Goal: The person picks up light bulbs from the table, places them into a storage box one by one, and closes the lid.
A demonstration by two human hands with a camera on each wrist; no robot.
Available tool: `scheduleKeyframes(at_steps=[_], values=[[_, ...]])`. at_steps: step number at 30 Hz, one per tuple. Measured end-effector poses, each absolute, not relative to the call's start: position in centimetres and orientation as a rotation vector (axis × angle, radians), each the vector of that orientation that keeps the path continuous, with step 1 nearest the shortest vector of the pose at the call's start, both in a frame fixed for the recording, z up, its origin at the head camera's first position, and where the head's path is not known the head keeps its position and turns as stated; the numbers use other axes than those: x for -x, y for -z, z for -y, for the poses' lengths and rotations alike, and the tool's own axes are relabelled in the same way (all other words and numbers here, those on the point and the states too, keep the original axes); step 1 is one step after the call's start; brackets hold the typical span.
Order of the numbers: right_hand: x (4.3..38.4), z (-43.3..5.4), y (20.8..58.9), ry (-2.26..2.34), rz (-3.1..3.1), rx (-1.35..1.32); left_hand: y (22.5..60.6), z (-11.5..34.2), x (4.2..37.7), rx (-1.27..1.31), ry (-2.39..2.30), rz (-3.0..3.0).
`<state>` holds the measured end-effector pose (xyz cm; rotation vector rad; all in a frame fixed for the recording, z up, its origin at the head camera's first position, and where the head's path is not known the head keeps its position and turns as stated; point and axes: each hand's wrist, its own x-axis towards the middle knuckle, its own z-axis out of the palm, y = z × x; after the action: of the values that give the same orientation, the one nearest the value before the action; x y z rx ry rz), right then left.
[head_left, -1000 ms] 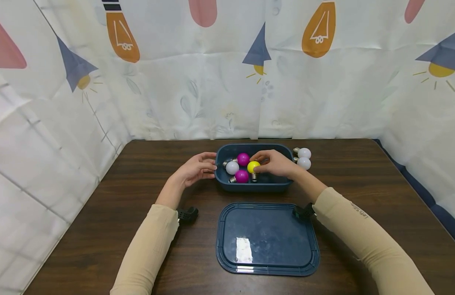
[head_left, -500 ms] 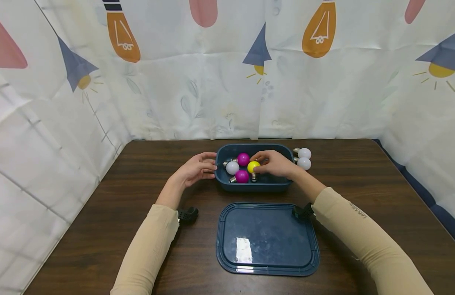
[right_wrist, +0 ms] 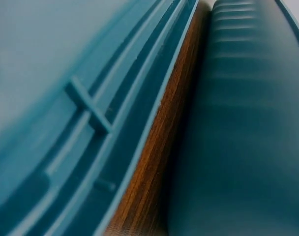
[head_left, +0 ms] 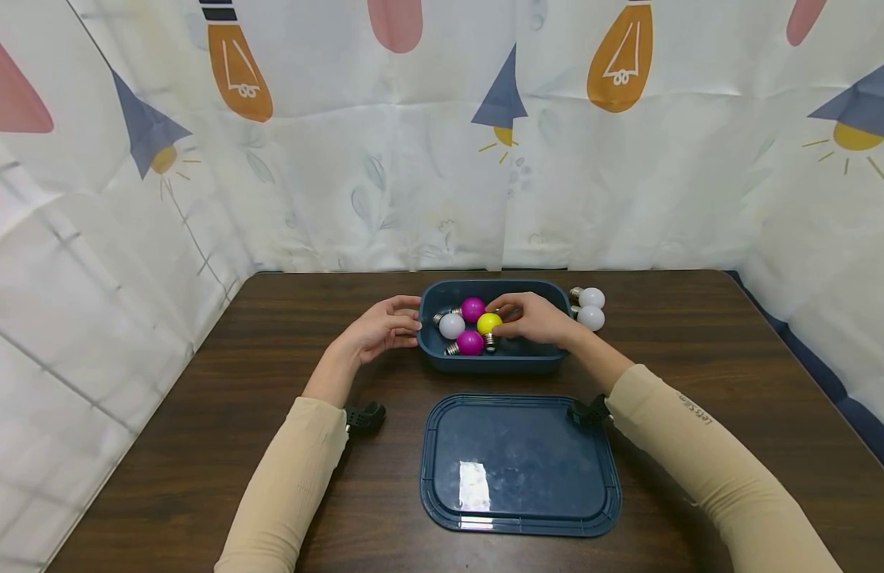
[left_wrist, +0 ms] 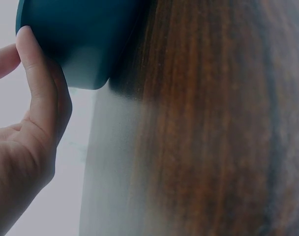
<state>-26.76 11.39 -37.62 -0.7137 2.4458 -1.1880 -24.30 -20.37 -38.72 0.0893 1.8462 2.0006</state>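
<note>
A dark blue plastic box [head_left: 492,364] stands toward the back of the table, with two magenta light bulbs [head_left: 470,343], a white light bulb [head_left: 452,326] and a yellow light bulb [head_left: 488,323] in view inside it. My right hand [head_left: 533,318] reaches into the box and pinches the yellow bulb, whose screw base points toward me. Extended fingers of my left hand [head_left: 384,325] touch the box's left end; the left wrist view shows a fingertip right at the rim. Only the box wall and the lid show in the right wrist view, not the hand.
Two more white light bulbs [head_left: 591,308] lie on the dark wooden table [head_left: 270,382] just right of the box. In front of the box lies a dark blue lid [head_left: 520,461], partly under the right wrist. A patterned white curtain [head_left: 427,183] hangs behind.
The yellow bulb has shifted slightly left in the box, with my right hand's fingers on it. My left hand stays at the box's left end.
</note>
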Motion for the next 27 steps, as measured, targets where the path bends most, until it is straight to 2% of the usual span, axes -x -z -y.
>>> scheduleKeyframes(at_steps=[27], values=[[26.2, -14.0, 35.9, 1.212, -2.530, 0.855, 38.7, 20.4, 24.3, -0.098, -1.994, -1.850]])
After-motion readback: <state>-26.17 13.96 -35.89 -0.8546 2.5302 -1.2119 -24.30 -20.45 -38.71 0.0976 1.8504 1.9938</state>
